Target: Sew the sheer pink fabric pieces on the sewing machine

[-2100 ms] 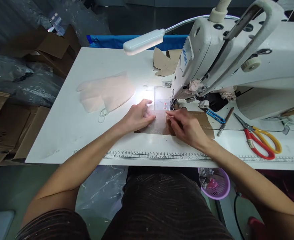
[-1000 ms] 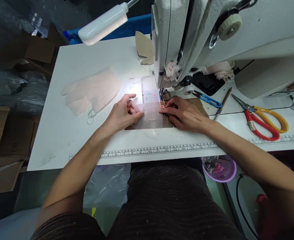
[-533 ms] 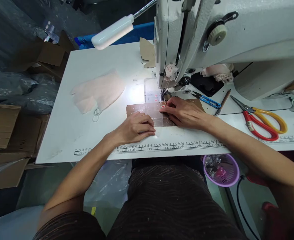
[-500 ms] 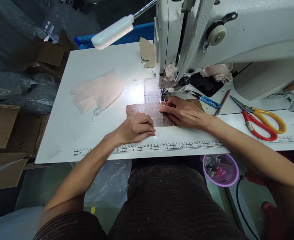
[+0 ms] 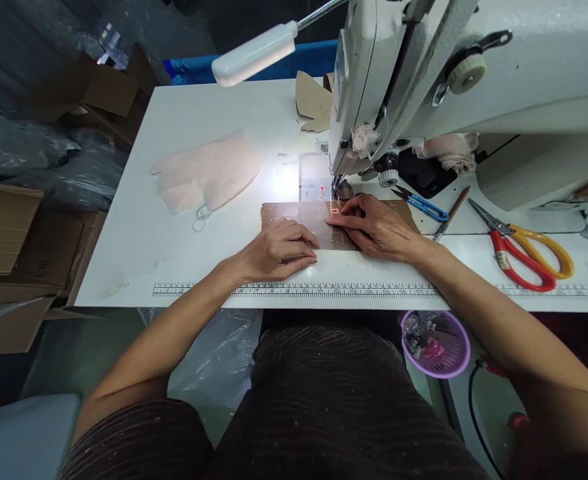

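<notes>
A thin translucent sheet (image 5: 319, 235) lies over a brown strip (image 5: 273, 211) at the front of the sewing machine (image 5: 359, 87). My left hand (image 5: 281, 250) rests on the left part of these layers, its fingers loosely bent and lying on the surface. On the right side, my right hand (image 5: 377, 230) presses down with its index finger stretched out to the left, close to a small red-and-white mark (image 5: 335, 211). The presser foot (image 5: 336, 187) stands just behind that mark. Parts of the strip are hidden under both hands.
Pale pink fabric (image 5: 214, 170) lies on the left of the white table (image 5: 124, 233). Blue thread snips (image 5: 427, 207) and red-and-yellow scissors (image 5: 529, 257) lie to the right. A printed ruler (image 5: 294, 291) runs along the front edge; a purple basket (image 5: 437, 343) sits below.
The view has shifted a little, so the table and machine appear further right. Both hands keep nearly the same places on the sheet and strip.
</notes>
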Action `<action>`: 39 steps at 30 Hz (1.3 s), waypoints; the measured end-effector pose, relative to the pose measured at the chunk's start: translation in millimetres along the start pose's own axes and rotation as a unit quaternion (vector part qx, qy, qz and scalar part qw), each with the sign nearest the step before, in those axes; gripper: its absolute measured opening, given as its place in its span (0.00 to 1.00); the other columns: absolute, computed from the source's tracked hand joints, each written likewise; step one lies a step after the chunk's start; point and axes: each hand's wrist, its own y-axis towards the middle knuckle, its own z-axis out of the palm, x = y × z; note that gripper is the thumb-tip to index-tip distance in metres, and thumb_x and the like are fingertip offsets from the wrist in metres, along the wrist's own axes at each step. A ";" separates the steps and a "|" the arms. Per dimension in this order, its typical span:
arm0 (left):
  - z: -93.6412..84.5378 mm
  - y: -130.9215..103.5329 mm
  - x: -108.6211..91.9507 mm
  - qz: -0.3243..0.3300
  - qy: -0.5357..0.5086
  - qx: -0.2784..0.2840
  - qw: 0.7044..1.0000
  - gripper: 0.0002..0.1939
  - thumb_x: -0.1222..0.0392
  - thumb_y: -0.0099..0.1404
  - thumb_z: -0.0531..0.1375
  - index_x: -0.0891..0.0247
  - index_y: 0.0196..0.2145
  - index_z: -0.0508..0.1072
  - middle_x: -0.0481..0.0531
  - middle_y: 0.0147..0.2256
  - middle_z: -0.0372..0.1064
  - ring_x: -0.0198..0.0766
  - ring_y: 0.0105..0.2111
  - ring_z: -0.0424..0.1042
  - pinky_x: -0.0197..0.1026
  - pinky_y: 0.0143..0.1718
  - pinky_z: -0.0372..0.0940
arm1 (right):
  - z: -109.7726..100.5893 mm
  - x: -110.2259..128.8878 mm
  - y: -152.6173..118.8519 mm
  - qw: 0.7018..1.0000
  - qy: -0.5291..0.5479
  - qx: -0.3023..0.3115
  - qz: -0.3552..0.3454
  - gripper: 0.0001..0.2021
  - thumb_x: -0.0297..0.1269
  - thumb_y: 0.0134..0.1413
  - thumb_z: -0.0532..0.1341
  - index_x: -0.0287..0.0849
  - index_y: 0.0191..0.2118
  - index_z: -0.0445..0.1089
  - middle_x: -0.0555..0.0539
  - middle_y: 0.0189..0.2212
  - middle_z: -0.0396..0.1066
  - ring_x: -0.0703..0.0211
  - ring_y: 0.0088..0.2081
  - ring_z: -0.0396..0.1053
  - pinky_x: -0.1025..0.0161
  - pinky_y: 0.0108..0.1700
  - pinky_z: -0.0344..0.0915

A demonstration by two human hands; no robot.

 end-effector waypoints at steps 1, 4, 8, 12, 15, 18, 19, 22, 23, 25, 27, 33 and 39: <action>0.7 -0.1 -0.4 -0.001 0.001 0.004 1.000 0.10 0.56 0.68 0.58 0.58 0.33 0.79 0.56 0.41 0.78 0.40 0.38 0.75 0.50 0.44 0.68 | 0.7 0.3 -0.3 1.000 -0.001 -0.005 -0.001 0.18 0.31 0.63 0.53 0.48 0.54 0.73 0.41 0.46 0.66 0.51 0.46 0.66 0.49 0.47 0.69; 2.4 -0.2 -0.5 -0.003 -0.002 0.012 1.000 0.10 0.55 0.68 0.58 0.57 0.33 0.79 0.55 0.40 0.78 0.40 0.38 0.75 0.51 0.45 0.69 | 2.5 0.9 -1.5 1.000 -0.006 -0.012 0.003 0.18 0.30 0.63 0.53 0.47 0.54 0.73 0.41 0.46 0.66 0.50 0.47 0.66 0.48 0.48 0.69; 4.2 -0.3 1.5 0.013 -0.016 0.003 1.000 0.09 0.57 0.68 0.59 0.56 0.33 0.79 0.54 0.40 0.78 0.40 0.38 0.75 0.49 0.43 0.68 | 4.0 3.8 -2.2 1.000 -0.012 -0.012 0.025 0.18 0.30 0.63 0.54 0.48 0.54 0.73 0.40 0.46 0.66 0.50 0.49 0.66 0.48 0.51 0.69; 4.3 -0.5 1.6 0.028 -0.013 -0.016 0.999 0.09 0.57 0.69 0.59 0.56 0.34 0.79 0.54 0.40 0.79 0.40 0.37 0.74 0.46 0.41 0.67 | 3.7 6.7 -2.3 0.999 -0.006 -0.014 0.040 0.18 0.30 0.63 0.54 0.49 0.54 0.73 0.40 0.47 0.66 0.49 0.50 0.66 0.47 0.53 0.68; 3.5 -0.8 0.0 0.030 0.002 -0.022 0.999 0.10 0.56 0.69 0.59 0.57 0.34 0.80 0.55 0.41 0.79 0.39 0.35 0.73 0.46 0.41 0.67 | 2.1 6.3 -2.6 0.999 0.022 -0.021 0.038 0.19 0.30 0.63 0.53 0.49 0.55 0.73 0.40 0.47 0.66 0.50 0.49 0.67 0.48 0.54 0.68; 3.1 -0.8 -0.8 0.018 0.007 -0.015 1.000 0.10 0.54 0.69 0.59 0.56 0.34 0.80 0.54 0.41 0.79 0.39 0.35 0.73 0.46 0.41 0.67 | 0.9 5.3 -3.2 0.998 0.036 -0.017 0.039 0.19 0.30 0.63 0.53 0.49 0.55 0.73 0.40 0.47 0.66 0.50 0.49 0.67 0.47 0.54 0.68; 3.1 -0.8 -0.7 0.016 0.008 -0.012 1.000 0.10 0.54 0.69 0.59 0.56 0.34 0.79 0.53 0.41 0.79 0.39 0.36 0.73 0.46 0.41 0.67 | 0.9 5.2 -3.3 0.998 0.033 -0.015 0.041 0.19 0.31 0.63 0.53 0.49 0.55 0.73 0.40 0.47 0.66 0.50 0.49 0.67 0.47 0.54 0.68; 3.7 -0.9 0.5 0.022 0.014 -0.009 1.000 0.10 0.54 0.69 0.59 0.55 0.34 0.79 0.53 0.41 0.79 0.39 0.37 0.74 0.46 0.40 0.66 | 1.7 6.0 -3.4 0.999 0.013 -0.008 0.050 0.20 0.31 0.63 0.53 0.50 0.56 0.73 0.40 0.47 0.66 0.49 0.50 0.66 0.46 0.55 0.68; 4.0 -1.0 1.3 0.028 0.016 -0.011 0.999 0.09 0.55 0.69 0.59 0.55 0.35 0.79 0.53 0.41 0.79 0.39 0.36 0.74 0.45 0.40 0.65 | 2.0 6.5 -3.3 0.999 0.007 -0.005 0.054 0.20 0.31 0.63 0.53 0.50 0.56 0.73 0.40 0.48 0.66 0.49 0.51 0.66 0.47 0.55 0.67; 4.7 -1.3 3.0 0.044 0.021 -0.014 0.999 0.08 0.55 0.69 0.60 0.55 0.35 0.79 0.53 0.41 0.79 0.39 0.36 0.74 0.45 0.39 0.65 | 2.2 7.5 -3.0 0.998 -0.003 -0.001 0.059 0.20 0.31 0.63 0.53 0.51 0.56 0.73 0.40 0.48 0.67 0.50 0.52 0.66 0.47 0.56 0.67; 5.3 -1.5 4.8 0.058 0.027 -0.015 0.998 0.07 0.56 0.69 0.60 0.56 0.36 0.79 0.52 0.41 0.79 0.38 0.36 0.74 0.44 0.39 0.65 | 1.4 8.3 -3.1 0.998 -0.006 0.001 0.059 0.20 0.32 0.63 0.52 0.49 0.56 0.73 0.39 0.48 0.67 0.50 0.52 0.66 0.47 0.56 0.67; 8.2 -2.3 8.2 0.095 0.062 -0.028 0.993 0.08 0.55 0.70 0.61 0.59 0.36 0.78 0.52 0.41 0.79 0.36 0.35 0.74 0.42 0.37 0.65 | -6.2 10.2 -6.9 0.999 0.016 0.015 0.034 0.19 0.36 0.66 0.51 0.50 0.55 0.75 0.40 0.48 0.69 0.49 0.52 0.66 0.45 0.55 0.67; 4.8 -1.6 4.7 0.117 0.054 -0.059 0.990 0.09 0.52 0.67 0.64 0.60 0.39 0.77 0.53 0.41 0.79 0.36 0.36 0.75 0.42 0.37 0.68 | -7.6 12.4 -8.9 0.999 0.007 0.033 0.020 0.17 0.38 0.66 0.53 0.51 0.53 0.77 0.39 0.50 0.68 0.45 0.52 0.65 0.41 0.54 0.66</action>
